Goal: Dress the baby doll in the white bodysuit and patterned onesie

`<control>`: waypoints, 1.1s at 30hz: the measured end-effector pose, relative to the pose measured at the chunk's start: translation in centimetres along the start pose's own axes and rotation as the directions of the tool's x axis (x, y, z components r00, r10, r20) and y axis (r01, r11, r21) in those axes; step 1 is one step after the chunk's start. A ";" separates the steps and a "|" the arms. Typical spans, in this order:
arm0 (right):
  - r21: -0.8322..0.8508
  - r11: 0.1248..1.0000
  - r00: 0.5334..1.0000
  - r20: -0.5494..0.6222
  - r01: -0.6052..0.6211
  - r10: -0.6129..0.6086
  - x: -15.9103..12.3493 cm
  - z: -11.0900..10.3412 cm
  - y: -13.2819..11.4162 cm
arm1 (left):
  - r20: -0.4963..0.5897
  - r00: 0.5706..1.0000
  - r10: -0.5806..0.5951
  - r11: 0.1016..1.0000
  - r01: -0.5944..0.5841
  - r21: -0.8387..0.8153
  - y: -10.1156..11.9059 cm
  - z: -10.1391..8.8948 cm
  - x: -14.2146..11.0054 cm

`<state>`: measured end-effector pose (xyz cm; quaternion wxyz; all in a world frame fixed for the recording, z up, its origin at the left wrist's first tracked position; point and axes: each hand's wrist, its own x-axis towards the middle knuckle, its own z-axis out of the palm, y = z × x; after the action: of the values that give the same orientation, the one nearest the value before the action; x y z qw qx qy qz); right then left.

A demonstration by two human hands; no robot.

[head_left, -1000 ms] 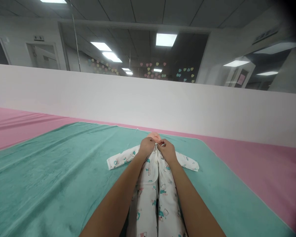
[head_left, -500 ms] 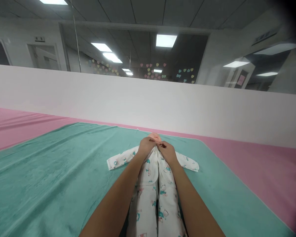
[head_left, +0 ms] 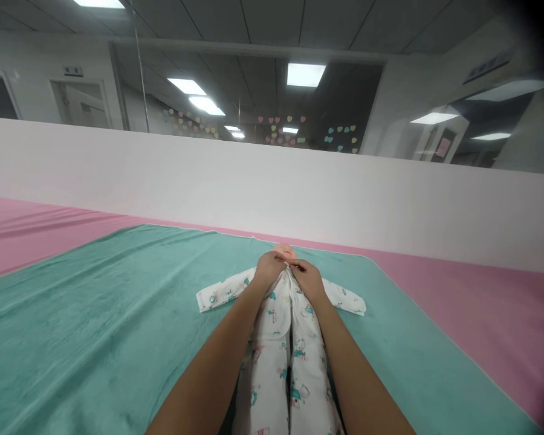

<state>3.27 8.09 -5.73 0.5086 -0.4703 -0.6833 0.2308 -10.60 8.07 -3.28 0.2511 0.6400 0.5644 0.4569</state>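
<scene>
A baby doll [head_left: 284, 249] lies on its back, only its pinkish head showing past my hands. It wears a white printed baby outfit [head_left: 272, 326] with teal and pink figures; both sleeves are stretched out sideways and a front opening runs down the middle. My left hand [head_left: 270, 267] is closed at the left side of the collar. Opposite it, my right hand [head_left: 308, 277] pinches the collar's right side. The fingertips of both hands meet just below the doll's chin. Exactly what lies between the fingertips is too small to see.
A teal blanket [head_left: 118, 326] lies beneath the doll, over a pink sheet [head_left: 489, 308]. A low white wall [head_left: 254, 187] runs along the far edge, with a mirror or glass panel [head_left: 254, 90] above it, dotted with heart stickers.
My right fingers have shifted slightly and flattened toward my left fingertips at the collar. The doll and its sleeves stay where they were.
</scene>
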 end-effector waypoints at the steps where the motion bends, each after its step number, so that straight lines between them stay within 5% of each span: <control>1: -0.001 1.000 1.000 -0.001 -0.001 0.001 0.0 0.0 0.0 | -0.010 1.000 0.004 1.000 -0.003 0.002 0.0 0.1 0.0; 13: -0.042 0.999 0.998 -0.058 0.002 -0.004 -1.4 -0.1 0.0 | -0.125 0.988 0.095 0.991 -0.081 0.110 -0.1 0.6 -1.3; 17: -0.054 0.998 0.998 -0.056 0.037 -0.040 -3.5 -0.4 -0.7 | -0.086 0.967 0.240 0.962 -0.225 0.152 0.0 0.3 -3.5; 21: -0.048 0.989 0.990 -0.025 0.139 -0.140 -6.1 -0.8 -1.8 | -0.020 0.899 0.438 0.882 -0.425 0.206 -0.6 -0.3 -6.2; 24: -0.141 0.971 0.979 -0.037 0.194 -0.201 -7.7 -0.8 -2.8 | -0.032 0.852 0.522 0.838 -0.506 0.205 -1.5 -0.9 -8.0; 33: -0.487 0.851 0.959 -0.080 0.199 -0.271 -9.5 -0.1 -5.1 | 0.002 0.870 0.493 0.852 -0.483 0.200 -3.1 -1.5 -9.1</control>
<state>1.63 -2.57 -6.19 0.4510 -0.5084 -0.7323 -0.0422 -12.94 -0.14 -7.97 0.0495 0.7721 0.4313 0.4642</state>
